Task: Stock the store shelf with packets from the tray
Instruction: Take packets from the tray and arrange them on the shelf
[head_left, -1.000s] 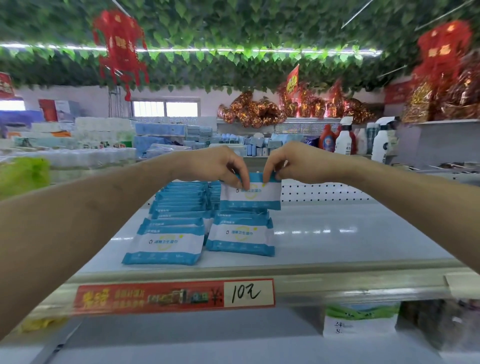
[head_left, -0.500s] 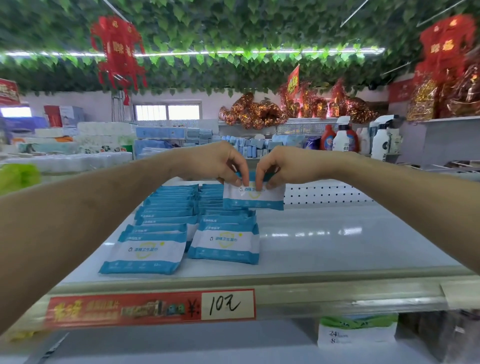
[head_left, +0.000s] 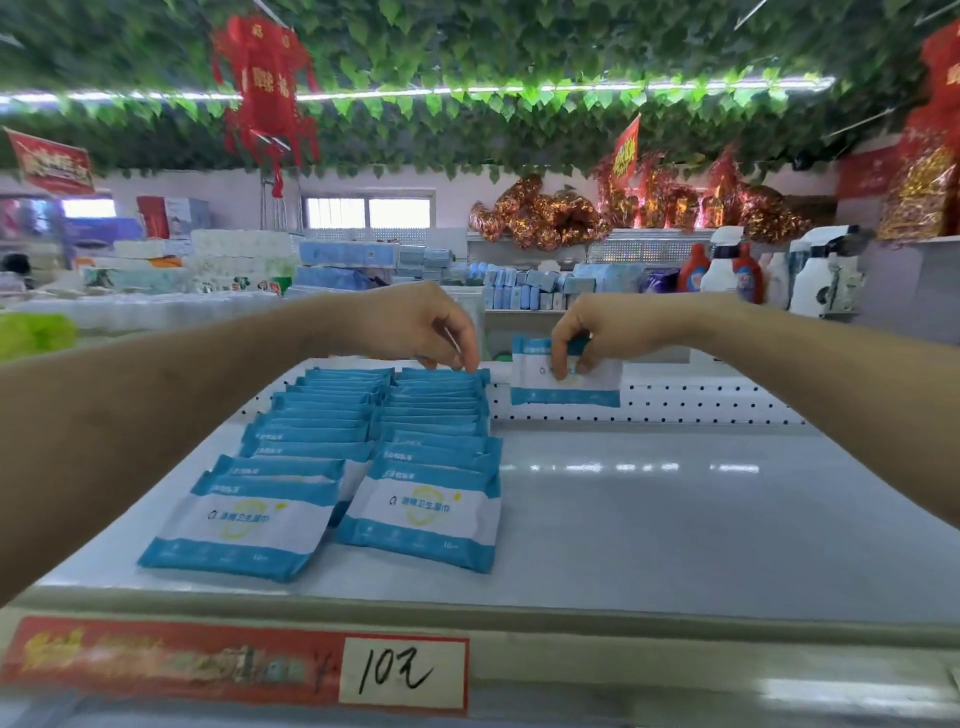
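**Q:** What does each hand hold?

**A:** My right hand (head_left: 608, 332) pinches one packet (head_left: 566, 387) by its top edge, fingers curled over it. The packet hangs upright with its printed face toward me. It is in the air near the back panel (head_left: 701, 408), just right of the right row (head_left: 436, 421) and apart from it.

**Q:** And the left?

**A:** My left hand (head_left: 415, 332) reaches down with curled fingertips to the top edge of the rearmost packet in that row. At this distance I cannot tell whether it pinches that edge or only touches it. I judge that it steadies the row so the leaning packets do not slump.

**Q:** Why are the rows laid this way?

**A:** The left row (head_left: 317, 415) and the right row both run from near the front of the shelf (head_left: 675, 519) to the back. The packets overlap with their labels forward, so the front one reads plainly above the price label (head_left: 405, 673).

**Q:** Which step is this?

**A:** The held packet hangs to the right of both rows, so I judge that it begins a third row at the back. The tray is out of view.
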